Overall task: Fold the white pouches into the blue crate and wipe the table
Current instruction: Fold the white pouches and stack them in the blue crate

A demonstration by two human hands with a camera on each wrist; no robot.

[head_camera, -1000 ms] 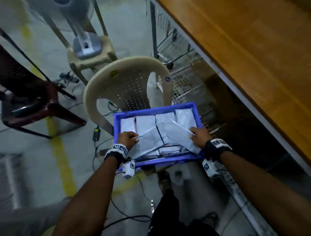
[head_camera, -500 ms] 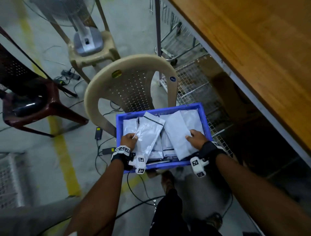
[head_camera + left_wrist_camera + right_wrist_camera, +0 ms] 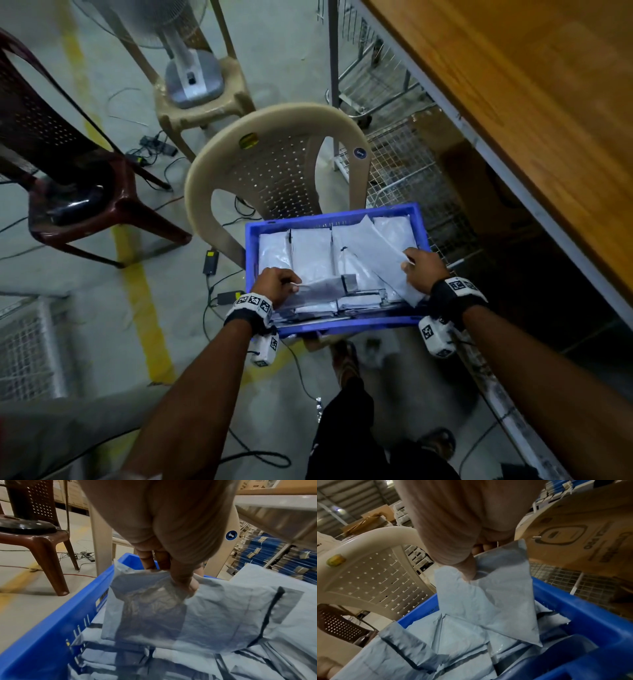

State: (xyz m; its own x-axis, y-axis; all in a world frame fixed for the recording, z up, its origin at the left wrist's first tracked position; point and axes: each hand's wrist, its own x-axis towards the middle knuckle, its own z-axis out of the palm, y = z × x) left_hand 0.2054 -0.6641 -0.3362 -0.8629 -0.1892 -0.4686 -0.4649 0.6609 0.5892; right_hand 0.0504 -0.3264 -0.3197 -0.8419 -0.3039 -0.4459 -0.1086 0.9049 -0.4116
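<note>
On the beige chair: I logged the crate (image 3: 337,219), packed with pouches.
Left hand (image 3: 275,286): pinched a pouch (image 3: 171,609) by its top edge, at the crate's near-left corner, long axis running right across the stack.
Right hand (image 3: 423,269): pinched a second pouch (image 3: 491,601) by its corner, raised and tilted toward the far wall.
Next move, my guess: each pouch hung directly under its hand.
Writing: chair (image 3: 274,164) sticker "ipro" (image 3: 231,535); carton (image 3: 583,534) print unreadable.

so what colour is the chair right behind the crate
Beige, with a perforated back; the chair shows best in the head view, just beyond the blue crate.
</note>
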